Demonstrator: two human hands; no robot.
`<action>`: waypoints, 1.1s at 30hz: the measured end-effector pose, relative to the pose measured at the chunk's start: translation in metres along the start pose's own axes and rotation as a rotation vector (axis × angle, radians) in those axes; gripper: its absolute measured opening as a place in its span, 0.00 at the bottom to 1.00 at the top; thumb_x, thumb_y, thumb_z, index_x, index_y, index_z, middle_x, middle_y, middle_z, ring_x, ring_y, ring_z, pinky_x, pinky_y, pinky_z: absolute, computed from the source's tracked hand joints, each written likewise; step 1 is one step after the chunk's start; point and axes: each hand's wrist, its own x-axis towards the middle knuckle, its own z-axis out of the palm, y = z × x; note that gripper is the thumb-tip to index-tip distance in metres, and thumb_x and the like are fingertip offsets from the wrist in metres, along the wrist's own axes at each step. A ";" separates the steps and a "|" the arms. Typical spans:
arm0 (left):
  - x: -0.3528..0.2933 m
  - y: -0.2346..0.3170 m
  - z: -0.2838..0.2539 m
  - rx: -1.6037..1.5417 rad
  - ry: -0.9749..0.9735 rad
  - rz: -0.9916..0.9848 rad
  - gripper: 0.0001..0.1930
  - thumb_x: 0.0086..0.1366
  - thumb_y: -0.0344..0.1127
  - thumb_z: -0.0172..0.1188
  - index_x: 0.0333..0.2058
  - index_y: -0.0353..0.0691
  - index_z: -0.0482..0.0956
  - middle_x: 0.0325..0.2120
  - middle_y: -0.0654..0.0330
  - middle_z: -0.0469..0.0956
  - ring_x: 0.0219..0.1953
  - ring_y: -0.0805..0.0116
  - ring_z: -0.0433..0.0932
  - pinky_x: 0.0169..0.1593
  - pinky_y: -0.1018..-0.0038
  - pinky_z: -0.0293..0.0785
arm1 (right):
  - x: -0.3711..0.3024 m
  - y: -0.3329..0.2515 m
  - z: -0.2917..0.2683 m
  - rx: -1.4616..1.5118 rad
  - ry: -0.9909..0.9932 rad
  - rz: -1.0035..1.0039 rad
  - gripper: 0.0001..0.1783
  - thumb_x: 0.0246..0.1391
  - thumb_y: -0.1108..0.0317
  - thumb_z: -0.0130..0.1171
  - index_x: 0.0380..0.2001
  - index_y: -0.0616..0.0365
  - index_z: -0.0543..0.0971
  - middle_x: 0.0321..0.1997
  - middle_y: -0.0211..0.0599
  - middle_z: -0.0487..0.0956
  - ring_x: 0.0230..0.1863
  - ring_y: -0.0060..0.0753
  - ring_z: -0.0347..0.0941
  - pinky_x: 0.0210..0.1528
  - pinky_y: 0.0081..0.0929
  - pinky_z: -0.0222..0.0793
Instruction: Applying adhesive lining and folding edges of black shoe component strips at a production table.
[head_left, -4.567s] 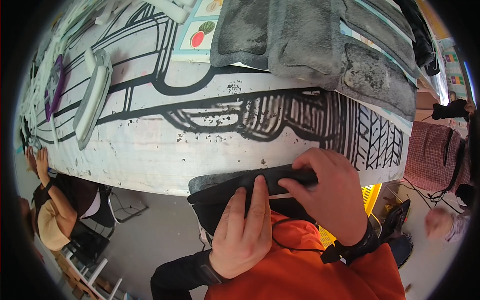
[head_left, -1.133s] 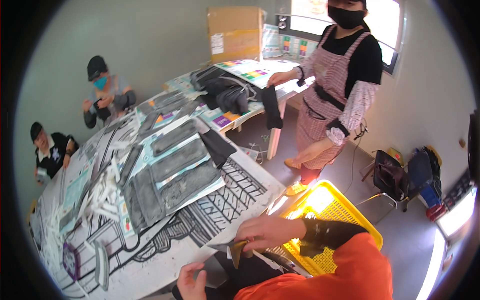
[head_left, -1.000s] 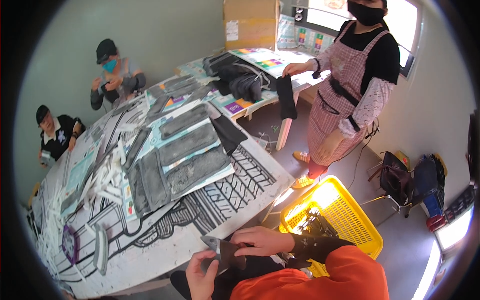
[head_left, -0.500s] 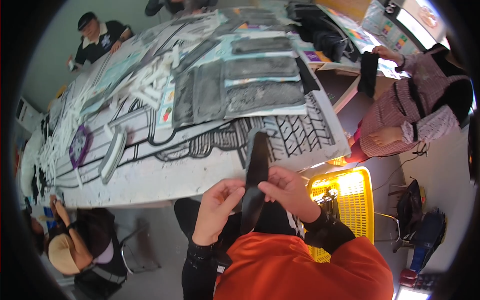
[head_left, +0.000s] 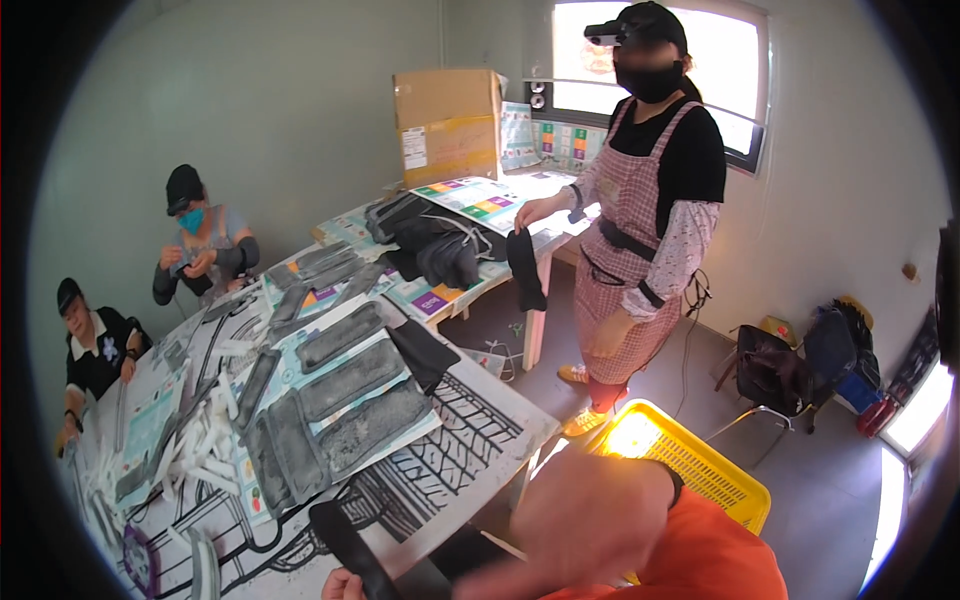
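Observation:
A flat, dark strip with a rounded end stands tilted over the table's near edge at the bottom of the view. My left hand grips it; only a few fingertips show and the rest falls below the picture. My right hand is raised in front of my orange apron, to the right of the strip. Motion smears its fingers, so I cannot make out whether they touch anything.
Grey-dusted, dark rectangular pads lie on the table beside white pieces. A yellow basket stands at my right. A co-worker beyond it holds a black piece. Two people sit at the far left.
My view has swung up and to the right. Both hands were pinching the strip before me; now the right hand is apart from the left and blurred, while the left still grips the strip.

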 end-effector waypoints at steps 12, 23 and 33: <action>-0.018 0.011 -0.002 0.180 0.041 0.069 0.09 0.72 0.36 0.57 0.30 0.43 0.75 0.22 0.75 0.62 0.25 0.83 0.57 0.30 0.79 0.52 | 0.043 0.133 -0.081 -0.497 0.611 0.641 0.20 0.59 0.64 0.55 0.50 0.66 0.77 0.35 0.59 0.81 0.34 0.58 0.81 0.35 0.44 0.74; -0.017 -0.009 0.014 0.075 -0.049 -0.030 0.06 0.72 0.32 0.59 0.33 0.40 0.77 0.23 0.73 0.68 0.25 0.83 0.62 0.29 0.82 0.56 | -0.046 0.095 0.194 0.847 -0.144 0.651 0.22 0.65 0.56 0.65 0.51 0.62 0.77 0.40 0.31 0.81 0.41 0.20 0.75 0.45 0.23 0.72; -0.016 -0.022 0.010 0.099 -0.119 0.086 0.02 0.72 0.28 0.59 0.37 0.37 0.78 0.31 0.66 0.76 0.35 0.76 0.72 0.42 0.78 0.68 | -0.042 0.096 0.226 0.728 -0.124 0.657 0.21 0.64 0.53 0.66 0.34 0.64 0.79 0.27 0.27 0.77 0.31 0.17 0.69 0.35 0.23 0.67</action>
